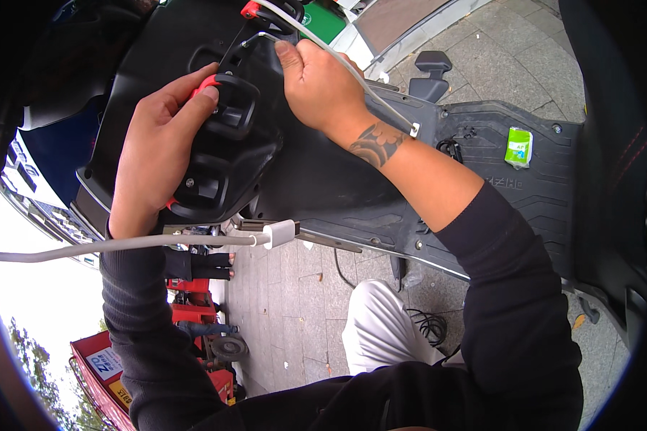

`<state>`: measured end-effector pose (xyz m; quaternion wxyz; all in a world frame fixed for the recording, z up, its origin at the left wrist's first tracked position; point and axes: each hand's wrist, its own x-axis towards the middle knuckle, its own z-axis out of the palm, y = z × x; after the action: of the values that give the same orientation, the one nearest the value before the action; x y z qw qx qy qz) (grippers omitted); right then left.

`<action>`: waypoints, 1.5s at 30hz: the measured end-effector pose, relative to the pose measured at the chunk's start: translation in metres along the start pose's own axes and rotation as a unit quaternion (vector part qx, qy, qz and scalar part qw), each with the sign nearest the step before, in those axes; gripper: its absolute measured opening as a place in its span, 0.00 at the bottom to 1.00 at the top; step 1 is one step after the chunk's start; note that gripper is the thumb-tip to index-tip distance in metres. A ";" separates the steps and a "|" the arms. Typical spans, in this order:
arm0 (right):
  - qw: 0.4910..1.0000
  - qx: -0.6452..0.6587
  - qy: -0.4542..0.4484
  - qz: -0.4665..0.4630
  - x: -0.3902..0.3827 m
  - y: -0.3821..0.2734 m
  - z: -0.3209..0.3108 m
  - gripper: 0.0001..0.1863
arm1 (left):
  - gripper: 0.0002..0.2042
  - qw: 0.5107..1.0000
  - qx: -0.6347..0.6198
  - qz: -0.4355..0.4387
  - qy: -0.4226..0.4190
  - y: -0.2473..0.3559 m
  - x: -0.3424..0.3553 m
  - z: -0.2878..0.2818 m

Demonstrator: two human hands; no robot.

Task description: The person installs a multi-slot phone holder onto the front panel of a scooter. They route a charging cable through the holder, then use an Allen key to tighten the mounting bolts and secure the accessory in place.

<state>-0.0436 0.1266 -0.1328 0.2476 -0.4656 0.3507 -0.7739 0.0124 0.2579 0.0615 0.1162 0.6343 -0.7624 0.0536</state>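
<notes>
A person's left hand [158, 133] pinches a red tab [207, 83] between thumb and fingers, atop a black hook [241, 108] on a scooter's front panel [140, 79], well in from its near edge. The right hand [327, 90] closes firmly around a bent metal hex key [264, 34], its far end at a black strip [231, 57] beside the tab. A green packet [519, 148] lies toward the footboard's [496, 205] far edge.
</notes>
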 end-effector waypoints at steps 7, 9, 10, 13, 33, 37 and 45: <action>1.000 0.002 0.011 0.024 -0.007 -0.007 0.004 0.31 | 0.24 0.999 0.038 0.025 0.009 -0.002 0.000 -0.001; 1.000 0.006 0.017 0.024 -0.008 -0.009 0.005 0.31 | 0.24 0.999 0.039 0.027 0.011 -0.003 0.001 0.000; 0.999 0.007 0.021 0.026 -0.009 -0.009 0.005 0.31 | 0.24 0.999 0.032 0.029 0.011 -0.003 0.002 0.000; 0.999 0.006 0.022 0.036 -0.010 -0.013 0.005 0.32 | 0.24 0.999 0.029 0.034 0.012 -0.003 0.002 0.000; 0.998 0.025 -0.036 0.053 -0.012 -0.021 -0.007 0.30 | 0.23 0.999 -0.012 0.032 0.008 -0.007 0.002 0.002; 0.997 -0.041 -0.055 -0.041 0.001 -0.014 -0.022 0.24 | 0.25 0.997 -0.064 0.044 -0.010 -0.005 0.001 0.000; 0.977 0.179 -0.112 0.006 0.011 -0.012 -0.030 0.13 | 0.25 0.977 -0.190 -0.079 -0.062 -0.007 0.001 -0.011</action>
<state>-0.0759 0.1361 -0.1269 0.3693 -0.4956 0.1791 -0.7655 0.0207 0.2577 0.0715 0.1913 0.6606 -0.7122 -0.1408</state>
